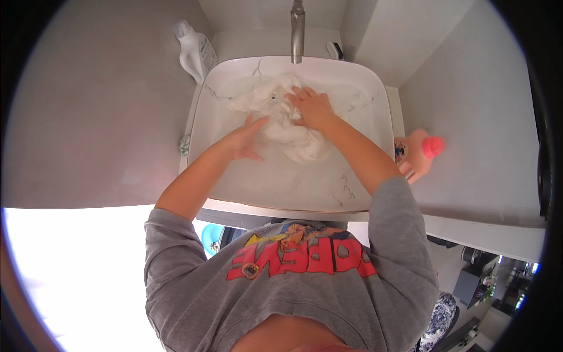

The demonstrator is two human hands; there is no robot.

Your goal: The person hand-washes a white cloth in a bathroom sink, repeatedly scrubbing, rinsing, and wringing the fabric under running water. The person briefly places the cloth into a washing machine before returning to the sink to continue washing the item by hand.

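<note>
A bunched wet white cloth [303, 138] lies in cloudy water inside a white washbasin [281, 207] with grey marbled veins. My right hand [312, 108] rests on the cloth's upper right part, fingers spread over its folds and thumb low beside them; whether it grips any fabric is unclear. To the left of the bundle is my left hand [246, 141], holding nothing. Its thumb and fingers are apart, and its lower fingers look blurred by the water. A small dark-centred fitting or opening [273, 96] shows among the upper folds.
A metal faucet [297, 37] overhangs the basin's back rim. A white detergent bottle [193, 53] stands back left, a pink bottle with a red cap [418, 152] at the right. A scrunched green-and-white item [184, 145] sits by the left rim, a black-and-white object [335, 50] behind. Walls flank both sides.
</note>
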